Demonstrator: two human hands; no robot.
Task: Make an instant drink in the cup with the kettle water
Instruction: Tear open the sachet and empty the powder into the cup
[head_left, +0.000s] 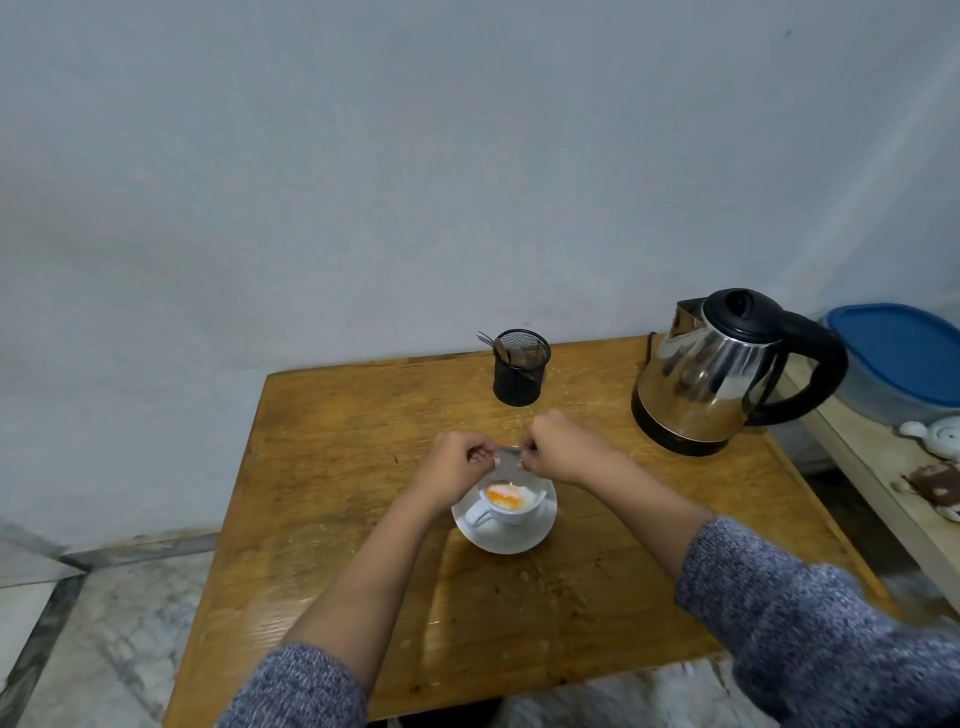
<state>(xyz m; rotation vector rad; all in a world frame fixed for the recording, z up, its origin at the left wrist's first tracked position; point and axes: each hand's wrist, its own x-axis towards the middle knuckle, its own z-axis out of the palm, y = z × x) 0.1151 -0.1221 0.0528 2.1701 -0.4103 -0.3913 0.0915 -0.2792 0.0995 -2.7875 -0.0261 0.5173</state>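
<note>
A white cup (511, 512) stands on a white saucer (519, 540) in the middle of the wooden table (332, 457); orange and white powder lies inside it. Just above the cup, my left hand (457, 462) and my right hand (556, 447) each pinch one end of a small pale sachet (506, 457), held stretched between them. A steel electric kettle (717, 374) with a black lid and handle stands at the table's back right, apart from both hands.
A black mesh holder (522, 366) with spoons stands at the back of the table. To the right, a lower shelf carries a blue-lidded container (904, 358) and small white items (935, 436). A wall lies behind, marble floor to the left.
</note>
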